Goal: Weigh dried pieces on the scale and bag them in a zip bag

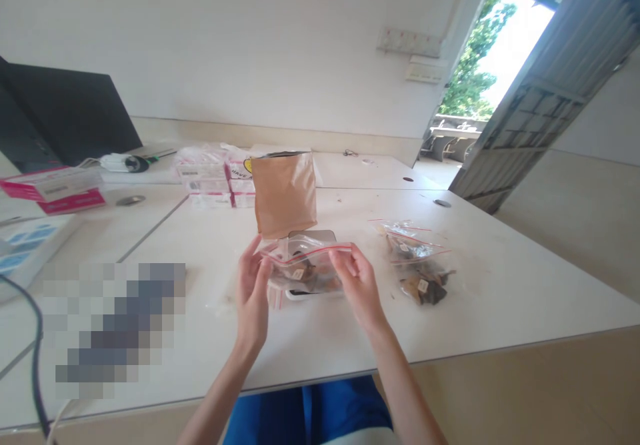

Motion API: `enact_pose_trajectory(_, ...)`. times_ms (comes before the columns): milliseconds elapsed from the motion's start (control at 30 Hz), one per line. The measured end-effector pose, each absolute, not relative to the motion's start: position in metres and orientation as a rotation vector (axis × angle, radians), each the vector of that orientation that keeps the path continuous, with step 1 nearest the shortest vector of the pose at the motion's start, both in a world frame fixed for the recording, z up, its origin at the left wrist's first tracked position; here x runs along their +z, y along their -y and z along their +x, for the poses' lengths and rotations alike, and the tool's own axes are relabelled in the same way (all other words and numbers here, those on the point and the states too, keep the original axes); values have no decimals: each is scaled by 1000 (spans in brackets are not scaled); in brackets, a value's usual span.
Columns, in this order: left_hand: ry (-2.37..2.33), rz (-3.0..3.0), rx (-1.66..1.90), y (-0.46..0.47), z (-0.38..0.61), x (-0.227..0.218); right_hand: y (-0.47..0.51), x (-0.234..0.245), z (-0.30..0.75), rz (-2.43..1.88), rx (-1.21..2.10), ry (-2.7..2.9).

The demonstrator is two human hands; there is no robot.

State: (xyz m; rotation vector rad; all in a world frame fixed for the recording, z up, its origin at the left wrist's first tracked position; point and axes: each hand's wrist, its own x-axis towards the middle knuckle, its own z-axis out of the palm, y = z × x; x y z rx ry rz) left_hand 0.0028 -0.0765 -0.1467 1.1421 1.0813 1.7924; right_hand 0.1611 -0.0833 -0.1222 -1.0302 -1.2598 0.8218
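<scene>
Both my hands hold a small clear zip bag [305, 268] with a red seal strip, just above the white table [500, 278]. My left hand [253, 288] grips its left end and my right hand [356, 282] pinches the right end of the strip. Dark and tan pieces with small labels show inside the bag. Under it lies a small grey and white device [315, 238], mostly hidden. A brown paper pouch [284, 192] stands upright right behind my hands.
Filled zip bags [417, 265] lie to the right of my hands. Pink and white boxes [213, 178] are stacked behind on the left, near a black laptop [60, 115] and a pink box [55, 188]. A black cable [35, 352] runs at the left edge. An open doorway [490, 65] is at the right.
</scene>
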Motion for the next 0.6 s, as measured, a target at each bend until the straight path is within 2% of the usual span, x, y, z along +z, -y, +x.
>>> enact_pose_trajectory(133, -1098, 1080, 1679, 78, 8, -148, 85, -129, 169, -1040, 814, 1192)
enact_pose_trajectory(233, -1140, 1218, 1606, 78, 10, -145, 89, -132, 172, -1047, 784, 1345)
enact_pose_trajectory(333, -1172, 1330, 1619, 76, 4, -143, 91, -134, 180, -1054, 746, 1473)
enact_pose_trajectory(600, -1203, 1288, 1641, 80, -7, -140, 93, -146, 187, -1144, 698, 1318)
